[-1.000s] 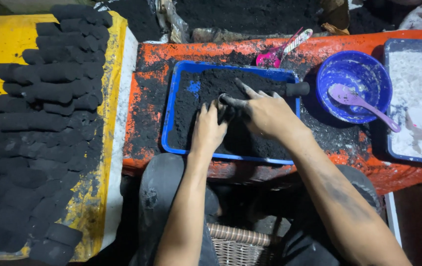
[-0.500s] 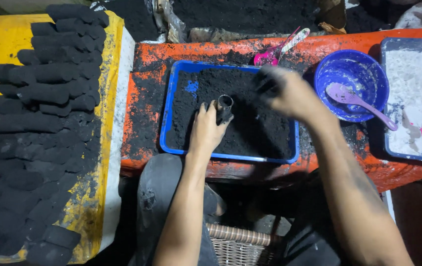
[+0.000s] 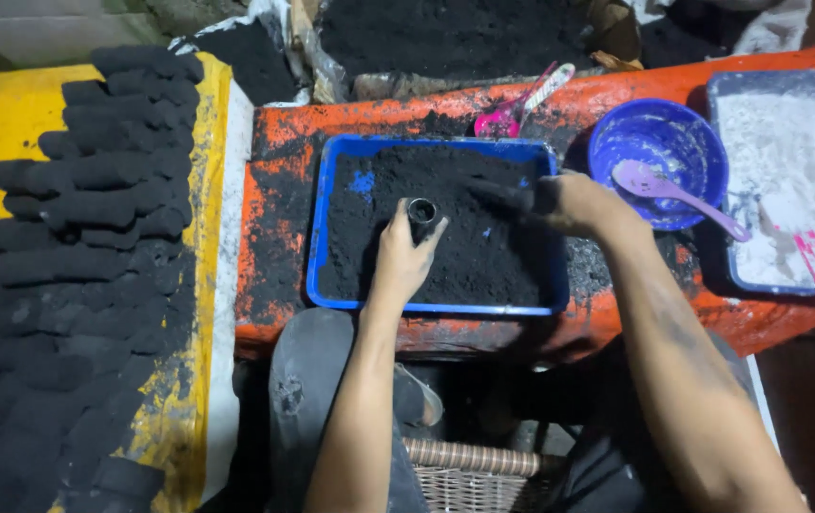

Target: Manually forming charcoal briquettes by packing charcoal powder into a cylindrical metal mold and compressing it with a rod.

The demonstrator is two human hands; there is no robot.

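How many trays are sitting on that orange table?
2. A blue tray of black powder lies in the middle, under both hands; a second tray of white powder sits at the right edge, partly cut off by the picture. Others may lie outside the view.

Both forearms are bare, with no sleeves, gloves, rings or watch. Black dust smudges the left hand (image 3: 400, 256) and cakes the right hand (image 3: 574, 202) at its fingertips, with grey streaks up the right forearm. Dark trousers cover the knees below.

Orange bench (image 3: 274, 228); w/ blue tray (image 3: 316, 249); blue bowl (image 3: 616, 142); powder tray (image 3: 723, 249)
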